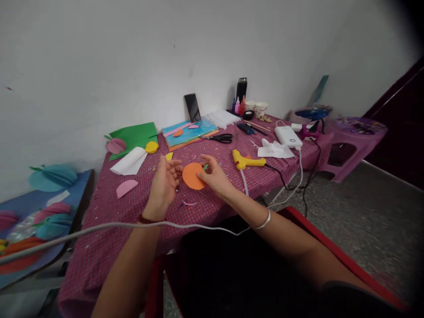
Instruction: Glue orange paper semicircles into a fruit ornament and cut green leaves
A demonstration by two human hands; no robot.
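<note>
An orange paper disc (192,176) is pinched at its right edge between the thumb and fingers of my right hand (214,176), above the front part of the table. A bit of green shows behind that hand's fingers. My left hand (164,182) is just left of the disc, palm turned towards it, fingers apart and holding nothing. Left of it on the cloth lie a pink folded paper piece (126,188) and a white sheet (130,161). A yellow glue gun (247,160) rests to the right, and black scissors (221,138) lie behind the disc.
A white cable (198,226) crosses in front of my wrists. Farther back are coloured sheets (188,132), a leaning phone (192,107), paint bottles (237,106) and paper cups (261,108). A white power bank (288,137) sits right; paper fruits (53,177) lie on the left.
</note>
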